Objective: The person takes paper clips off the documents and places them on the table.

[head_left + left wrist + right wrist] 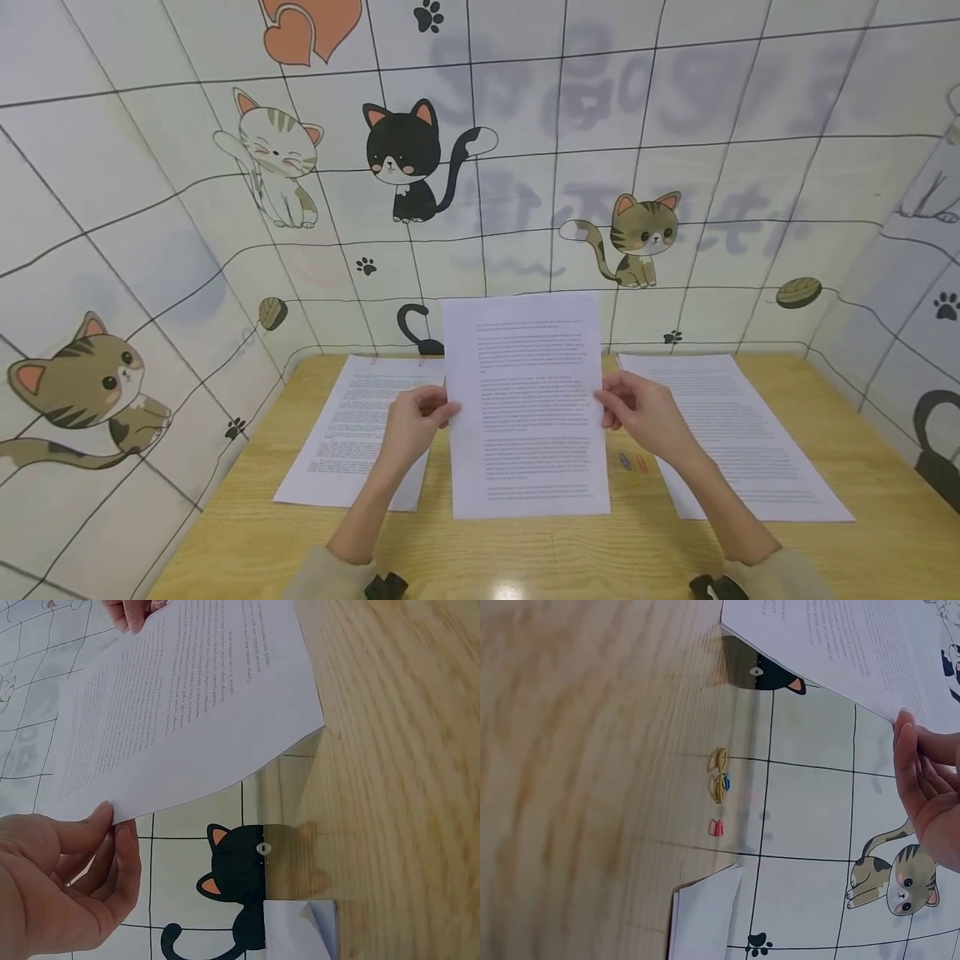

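A printed sheet of paper stands upright over the middle of the table, its text side facing me. My left hand pinches its left edge between thumb and fingers, about halfway up. On the opposite edge, at much the same height, my right hand pinches it too. The left wrist view shows the left thumb lying on the printed face, with the fingers behind. In the right wrist view the right fingertips meet at the paper's edge.
Left on the wooden table lies a printed paper stack with reddish clips at its far edge. Another stack lies right. Between it and the held sheet are several small paper clips, blue, red and yellow. Cat-patterned walls enclose the table.
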The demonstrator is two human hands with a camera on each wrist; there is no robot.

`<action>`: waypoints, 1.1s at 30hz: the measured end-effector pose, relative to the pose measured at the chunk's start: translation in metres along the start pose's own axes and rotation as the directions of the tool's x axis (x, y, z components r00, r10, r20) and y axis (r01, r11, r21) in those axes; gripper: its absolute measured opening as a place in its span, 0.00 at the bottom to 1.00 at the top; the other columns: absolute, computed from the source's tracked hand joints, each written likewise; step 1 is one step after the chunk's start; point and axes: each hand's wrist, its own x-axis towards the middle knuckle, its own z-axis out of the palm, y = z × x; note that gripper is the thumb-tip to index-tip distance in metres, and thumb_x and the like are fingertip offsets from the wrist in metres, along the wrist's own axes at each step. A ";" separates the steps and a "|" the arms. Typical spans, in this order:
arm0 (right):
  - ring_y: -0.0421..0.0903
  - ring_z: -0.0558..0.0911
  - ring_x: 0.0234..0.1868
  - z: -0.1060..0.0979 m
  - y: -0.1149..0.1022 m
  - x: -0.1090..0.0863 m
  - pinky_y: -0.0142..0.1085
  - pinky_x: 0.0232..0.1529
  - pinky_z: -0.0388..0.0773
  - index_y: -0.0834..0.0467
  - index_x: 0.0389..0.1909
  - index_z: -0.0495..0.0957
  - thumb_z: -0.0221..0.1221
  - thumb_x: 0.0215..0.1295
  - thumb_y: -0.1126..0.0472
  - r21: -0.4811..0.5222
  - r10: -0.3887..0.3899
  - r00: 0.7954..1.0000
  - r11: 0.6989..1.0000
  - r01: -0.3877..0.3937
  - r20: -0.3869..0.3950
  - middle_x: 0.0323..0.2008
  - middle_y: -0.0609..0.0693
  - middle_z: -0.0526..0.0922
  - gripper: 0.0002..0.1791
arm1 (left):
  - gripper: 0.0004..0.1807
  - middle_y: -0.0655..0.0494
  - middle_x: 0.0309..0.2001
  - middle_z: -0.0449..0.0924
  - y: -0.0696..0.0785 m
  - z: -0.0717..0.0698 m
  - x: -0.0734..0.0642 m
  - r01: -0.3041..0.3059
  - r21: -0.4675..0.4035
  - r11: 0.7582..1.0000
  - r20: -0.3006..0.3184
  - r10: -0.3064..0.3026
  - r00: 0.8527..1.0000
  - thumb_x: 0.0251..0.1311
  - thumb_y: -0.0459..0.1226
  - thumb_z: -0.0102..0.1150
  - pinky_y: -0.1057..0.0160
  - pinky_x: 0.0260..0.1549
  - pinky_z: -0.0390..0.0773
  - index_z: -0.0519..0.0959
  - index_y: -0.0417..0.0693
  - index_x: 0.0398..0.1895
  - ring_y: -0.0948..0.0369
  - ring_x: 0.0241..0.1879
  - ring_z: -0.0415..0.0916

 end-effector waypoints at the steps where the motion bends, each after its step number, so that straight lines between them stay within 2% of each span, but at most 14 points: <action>1: 0.42 0.80 0.22 0.000 0.000 0.001 0.33 0.25 0.80 0.64 0.38 0.78 0.62 0.70 0.68 0.003 0.004 1.000 1.000 -0.004 0.003 0.22 0.48 0.81 0.03 | 0.07 0.50 0.32 0.85 -0.001 0.001 0.000 0.002 0.005 1.000 -0.005 -0.002 1.000 0.60 0.28 0.69 0.64 0.34 0.82 0.86 0.37 0.41 0.57 0.31 0.80; 6: 0.48 0.82 0.23 0.003 0.001 0.003 0.32 0.25 0.79 0.65 0.37 0.78 0.61 0.70 0.68 -0.018 0.030 0.999 0.999 -0.029 0.022 0.23 0.49 0.81 0.03 | 0.06 0.51 0.31 0.85 -0.006 0.004 0.003 0.000 0.025 1.000 -0.021 0.000 1.000 0.59 0.28 0.69 0.65 0.33 0.82 0.86 0.37 0.39 0.58 0.30 0.80; 10: 0.48 0.81 0.23 0.005 0.004 0.006 0.31 0.23 0.76 0.64 0.37 0.78 0.61 0.70 0.68 -0.071 0.045 0.998 0.997 -0.043 0.034 0.22 0.50 0.80 0.03 | 0.06 0.50 0.31 0.85 -0.011 0.008 0.007 -0.011 0.032 0.999 -0.032 0.012 0.999 0.59 0.29 0.69 0.64 0.33 0.83 0.86 0.35 0.38 0.59 0.30 0.80; 16: 0.50 0.81 0.24 0.006 0.012 0.012 0.31 0.21 0.72 0.65 0.37 0.79 0.62 0.69 0.68 -0.120 0.058 0.997 0.991 -0.051 0.054 0.24 0.53 0.81 0.03 | 0.05 0.51 0.30 0.85 -0.014 0.014 0.015 -0.026 0.101 0.995 -0.040 0.030 0.999 0.59 0.30 0.69 0.63 0.30 0.81 0.86 0.36 0.37 0.60 0.28 0.80; 23: 0.53 0.82 0.25 0.012 0.022 0.022 0.31 0.23 0.74 0.67 0.37 0.78 0.62 0.68 0.69 -0.158 0.136 0.982 0.981 -0.115 0.128 0.27 0.55 0.83 0.04 | 0.04 0.52 0.30 0.86 -0.017 0.020 0.025 0.023 0.180 0.983 -0.024 -0.019 1.000 0.59 0.30 0.70 0.63 0.29 0.76 0.86 0.38 0.36 0.62 0.25 0.80; 29: 0.50 0.82 0.25 0.018 0.030 0.027 0.31 0.24 0.76 0.67 0.36 0.78 0.62 0.67 0.69 -0.185 0.198 0.967 0.968 -0.168 0.161 0.27 0.53 0.82 0.04 | 0.05 0.51 0.29 0.85 -0.024 0.026 0.034 0.050 0.236 0.971 -0.007 -0.050 0.999 0.57 0.29 0.71 0.65 0.26 0.75 0.86 0.37 0.35 0.62 0.23 0.79; 33: 0.47 0.80 0.24 0.020 0.034 0.029 0.31 0.23 0.75 0.67 0.35 0.78 0.62 0.67 0.70 -0.185 0.225 0.957 0.964 -0.191 0.181 0.25 0.54 0.82 0.03 | 0.06 0.50 0.28 0.84 -0.027 0.030 0.039 0.072 0.242 0.968 0.004 -0.075 0.997 0.56 0.29 0.71 0.65 0.25 0.75 0.85 0.35 0.35 0.60 0.23 0.80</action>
